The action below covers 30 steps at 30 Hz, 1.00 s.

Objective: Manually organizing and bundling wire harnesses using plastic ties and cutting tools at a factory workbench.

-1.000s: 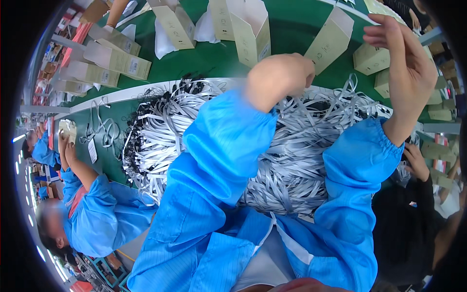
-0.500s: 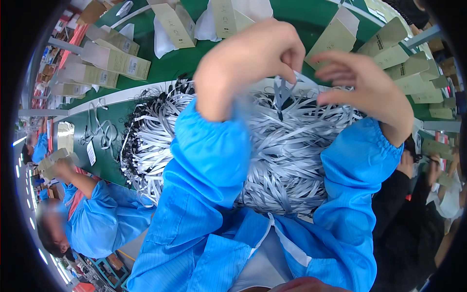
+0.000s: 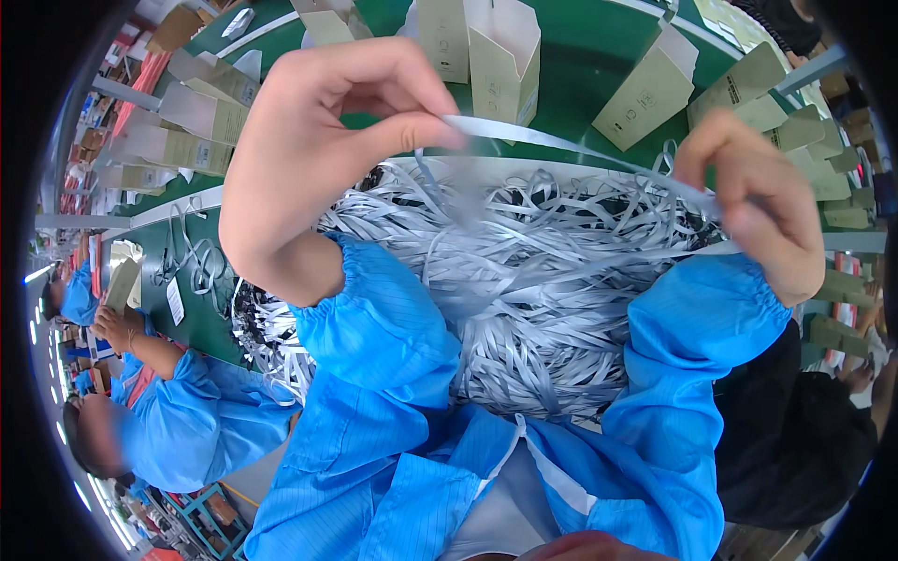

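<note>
Since the frame 0.5 s ago, both hands have drawn apart and now hold 1 grey strap (image 3: 571,150) taut between them. The left hand (image 3: 327,150) pinches one end between thumb and fingertips at 11 o'clock; the right hand (image 3: 758,201) is closed on the other end at 2 o'clock. The strap's long axis runs left to right, sloping slightly down toward the right hand, above the heap of grey straps (image 3: 524,309) at centre. Open-topped cardboard cartons (image 3: 500,56) stand upright on the green belt (image 3: 580,47) at 12 o'clock; their contents cannot be seen. A co-worker's hand (image 3: 117,323) at 9 o'clock holds a carton.
</note>
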Motion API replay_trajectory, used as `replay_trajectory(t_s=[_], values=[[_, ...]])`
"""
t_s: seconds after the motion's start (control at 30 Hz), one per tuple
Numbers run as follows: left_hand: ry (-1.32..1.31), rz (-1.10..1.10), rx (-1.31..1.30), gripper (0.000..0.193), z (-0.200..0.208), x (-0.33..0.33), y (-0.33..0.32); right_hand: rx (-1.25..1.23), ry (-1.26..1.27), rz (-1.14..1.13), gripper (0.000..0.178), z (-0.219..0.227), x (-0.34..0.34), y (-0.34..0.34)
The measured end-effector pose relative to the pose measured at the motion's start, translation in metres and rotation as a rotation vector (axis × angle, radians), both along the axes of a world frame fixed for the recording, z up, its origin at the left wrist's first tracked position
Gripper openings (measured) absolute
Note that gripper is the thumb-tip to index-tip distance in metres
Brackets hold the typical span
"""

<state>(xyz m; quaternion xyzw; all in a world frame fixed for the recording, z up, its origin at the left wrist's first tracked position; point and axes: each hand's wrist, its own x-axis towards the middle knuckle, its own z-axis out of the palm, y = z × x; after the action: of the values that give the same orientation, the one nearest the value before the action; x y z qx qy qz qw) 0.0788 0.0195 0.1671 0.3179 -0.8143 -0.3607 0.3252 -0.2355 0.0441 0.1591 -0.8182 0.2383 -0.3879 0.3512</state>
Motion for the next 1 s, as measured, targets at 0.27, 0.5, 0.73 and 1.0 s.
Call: replay_trajectory(t_s=[0.27,0.5,0.73,1.0], values=[[0.1,0.315,-0.31,0.006,0.016,0.01,0.039,0.372,0.318,0.394,0.028,0.027,-0.046,-0.003],[-0.117,0.105,-0.142,0.005,0.018,0.0,0.046,-0.021,-1.092,-0.602,0.033,0.018,-0.046,0.019],[0.02,-0.614,-0.255,0.014,-0.05,-0.128,-0.023,0.504,-0.83,0.229,0.044,0.025,-0.026,0.016],[0.082,-0.973,0.43,0.013,-0.062,-0.164,-0.036,0.635,-0.823,0.168,0.06,0.032,-0.07,0.016]])
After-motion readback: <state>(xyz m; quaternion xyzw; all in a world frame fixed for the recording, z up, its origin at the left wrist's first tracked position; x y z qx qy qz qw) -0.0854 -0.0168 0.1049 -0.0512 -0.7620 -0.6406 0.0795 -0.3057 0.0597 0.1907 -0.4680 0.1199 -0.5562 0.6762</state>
